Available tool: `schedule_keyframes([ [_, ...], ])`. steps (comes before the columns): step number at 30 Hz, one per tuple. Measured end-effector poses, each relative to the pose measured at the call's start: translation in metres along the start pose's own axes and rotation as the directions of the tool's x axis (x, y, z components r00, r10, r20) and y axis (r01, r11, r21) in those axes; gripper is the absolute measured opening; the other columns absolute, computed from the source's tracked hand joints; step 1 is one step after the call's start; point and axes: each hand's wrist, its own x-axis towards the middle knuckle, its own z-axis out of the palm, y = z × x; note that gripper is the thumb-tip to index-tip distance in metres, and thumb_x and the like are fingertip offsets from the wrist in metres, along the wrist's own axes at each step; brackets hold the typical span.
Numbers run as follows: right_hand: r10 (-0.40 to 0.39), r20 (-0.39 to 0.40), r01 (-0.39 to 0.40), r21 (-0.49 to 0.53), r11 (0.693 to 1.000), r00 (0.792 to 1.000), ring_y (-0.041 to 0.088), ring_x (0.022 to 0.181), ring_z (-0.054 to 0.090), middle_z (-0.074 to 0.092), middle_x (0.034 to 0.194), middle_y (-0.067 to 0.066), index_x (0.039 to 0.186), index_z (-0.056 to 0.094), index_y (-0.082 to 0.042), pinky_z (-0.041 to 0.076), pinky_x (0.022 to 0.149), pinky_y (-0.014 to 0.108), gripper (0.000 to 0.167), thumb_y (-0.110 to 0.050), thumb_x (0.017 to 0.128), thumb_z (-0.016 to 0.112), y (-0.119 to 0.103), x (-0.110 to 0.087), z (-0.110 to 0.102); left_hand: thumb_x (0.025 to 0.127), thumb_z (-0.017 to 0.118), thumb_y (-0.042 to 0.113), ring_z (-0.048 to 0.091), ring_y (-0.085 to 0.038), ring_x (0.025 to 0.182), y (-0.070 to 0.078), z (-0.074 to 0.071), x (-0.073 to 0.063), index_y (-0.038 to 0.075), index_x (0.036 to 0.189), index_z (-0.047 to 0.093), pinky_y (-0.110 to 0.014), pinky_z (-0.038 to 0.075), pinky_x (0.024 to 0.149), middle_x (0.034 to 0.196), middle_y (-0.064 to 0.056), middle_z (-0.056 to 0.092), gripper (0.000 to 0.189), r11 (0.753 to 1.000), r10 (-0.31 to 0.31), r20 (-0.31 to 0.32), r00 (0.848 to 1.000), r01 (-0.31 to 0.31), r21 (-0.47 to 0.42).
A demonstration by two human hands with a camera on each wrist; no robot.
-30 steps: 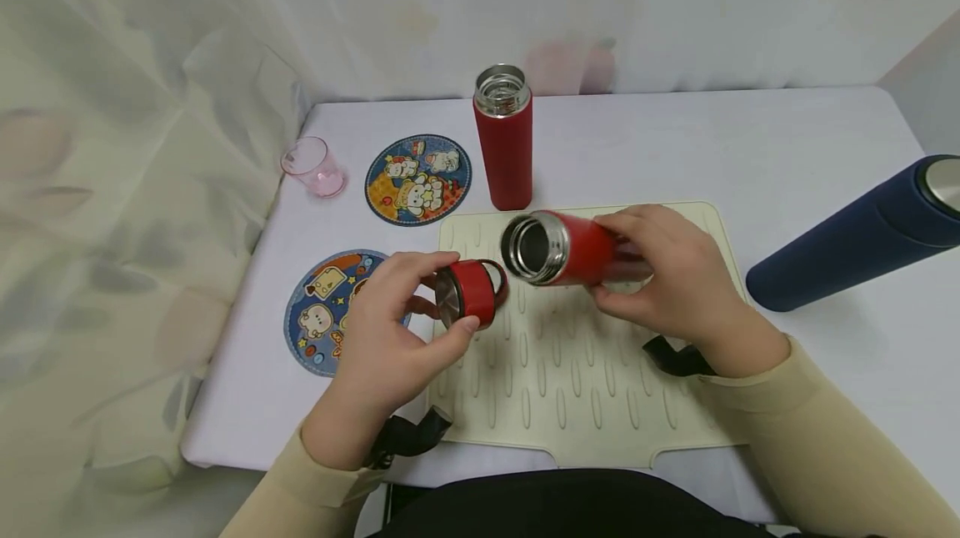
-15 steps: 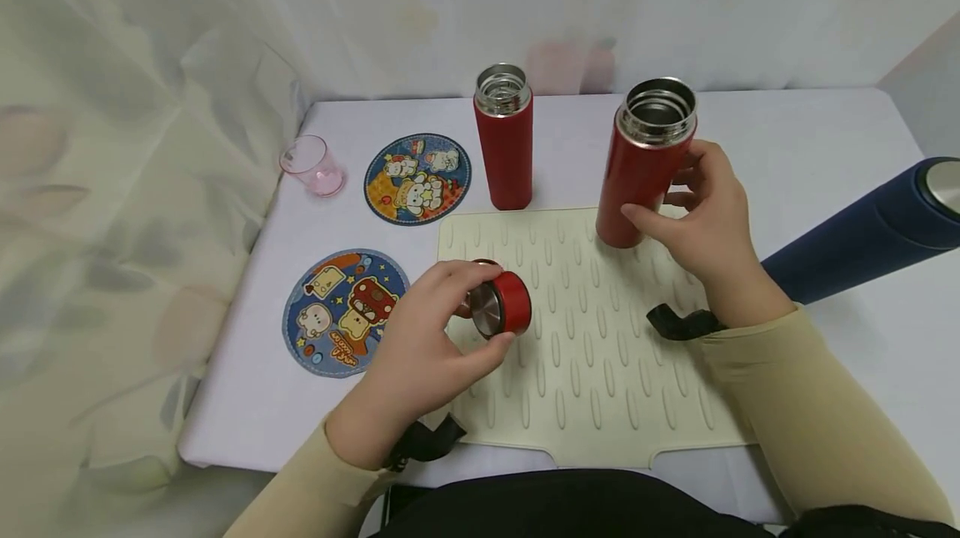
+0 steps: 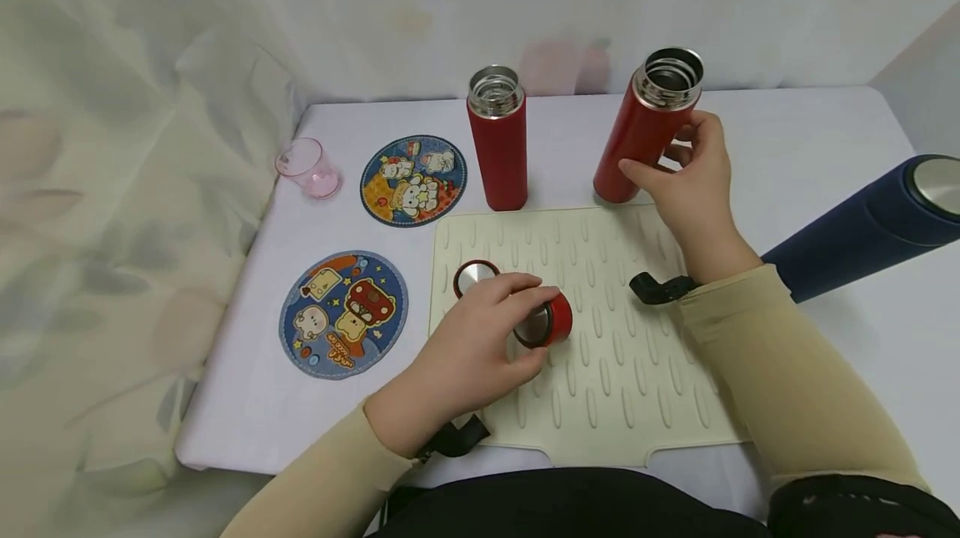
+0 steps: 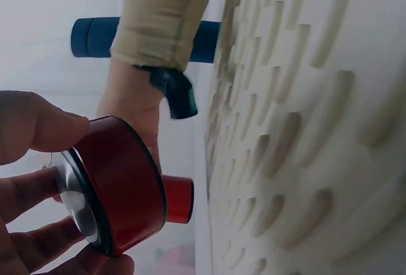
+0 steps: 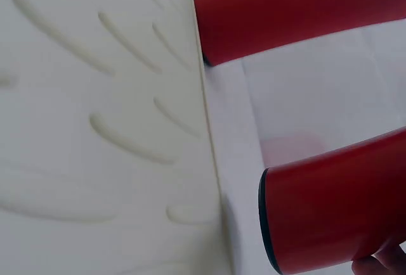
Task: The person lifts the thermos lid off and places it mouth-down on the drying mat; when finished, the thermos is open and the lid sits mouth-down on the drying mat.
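Observation:
My left hand (image 3: 483, 346) pinches a red lid (image 3: 557, 319) with a steel underside, held over the cream ridged mat (image 3: 600, 404). In the left wrist view, thumb and fingers surround this lid (image 4: 124, 186). A second red-rimmed steel lid (image 3: 475, 274) lies on the mat, partly hidden by that hand. Beyond the mat's far edge, my right hand (image 3: 693, 188) grips an uncapped red thermos bottle (image 3: 637, 138), which leans slightly in the head view. In the right wrist view, the bottle's dark-rimmed base (image 5: 330, 218) shows just past the mat edge. Another uncapped red thermos (image 3: 498, 150) stands to its left.
A tall navy thermos (image 3: 862, 225) stands at the right, beyond the right forearm. Two round cartoon coasters (image 3: 414, 180) lie left of the mat. Near the back left corner is a small pink glass (image 3: 309, 168). A curtain (image 3: 135, 229) hangs along the left side.
My right hand has turned the red bottle from lying sideways to nearly upright and carried it to the back right. My left hand, with the lid, has moved right, revealing the second lid.

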Motion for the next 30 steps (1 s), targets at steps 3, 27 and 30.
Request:
schedule_keyframes([
  [3, 0.009, -0.008, -0.009, -0.015, 1.000, 1.000, 0.018, 0.139, 0.059, 0.052, 0.142, -0.007, 0.156, 0.042, -0.025, 0.056, 0.106, 0.033, 0.076, -0.020, 0.095, 0.087, 0.004, 0.008, 0.003, 0.091, 0.088, 0.023, 0.062, -0.026, 0.136, 0.000, 0.007, 0.004, 0.019, 0.150, 0.068, -0.045, 0.055, 0.114, 0.148, -0.004, 0.066, 0.062, 0.999, 0.025, 0.031, 0.999, -0.026, 0.030],
  [27, 0.058, 0.027, -0.055, -0.100, 0.993, 0.998, 0.015, 0.130, 0.056, 0.055, 0.141, -0.005, 0.155, 0.045, -0.028, 0.051, 0.101, 0.033, 0.075, -0.027, 0.094, 0.089, 0.021, 0.025, 0.005, 0.101, 0.079, 0.029, 0.069, -0.026, 0.130, 0.004, 0.035, 0.029, 0.019, 0.153, 0.065, -0.041, 0.058, 0.109, 0.148, -0.007, 0.069, 0.055, 0.944, 0.067, 0.157, 0.985, -0.114, 0.310],
  [30, 0.064, 0.033, -0.061, -0.089, 0.994, 0.997, 0.015, 0.132, 0.056, 0.055, 0.144, -0.004, 0.156, 0.045, -0.027, 0.052, 0.101, 0.033, 0.075, -0.027, 0.095, 0.089, 0.022, 0.024, 0.005, 0.102, 0.078, 0.032, 0.070, -0.025, 0.129, 0.003, 0.037, 0.032, 0.020, 0.153, 0.065, -0.042, 0.060, 0.106, 0.148, -0.006, 0.069, 0.054, 0.936, 0.053, 0.170, 0.984, -0.108, 0.335],
])
